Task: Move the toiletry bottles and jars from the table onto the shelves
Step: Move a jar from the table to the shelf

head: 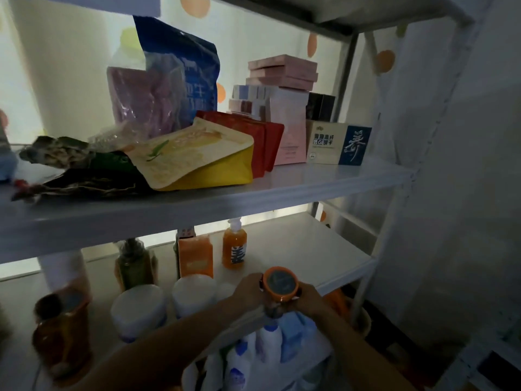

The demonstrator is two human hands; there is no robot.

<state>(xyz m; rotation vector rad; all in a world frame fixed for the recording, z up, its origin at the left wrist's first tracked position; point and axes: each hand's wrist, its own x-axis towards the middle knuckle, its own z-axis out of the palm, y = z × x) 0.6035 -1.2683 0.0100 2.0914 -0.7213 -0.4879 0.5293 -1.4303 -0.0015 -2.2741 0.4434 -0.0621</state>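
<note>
**Item:** orange-lidded jar [282, 284], gripped from both sides; fingers of the left hand [248, 292] and right hand [311, 301] are curled round it below the lid.

**Location:** front lip of the lower shelf [324, 258], right of two white-lidded jars [139, 306]. In the dim light it cannot be told whether the base is seated.

**Hazard:** if released this near the lip, the jar could be tipped onto the white bottles [270, 340] below.

**Lettering:** a brush-style Chinese character is seen on the blue-panelled box [338, 146]. One bold character is seen on the orange pump bottle [234, 246]. The rest is illegible.
</note>
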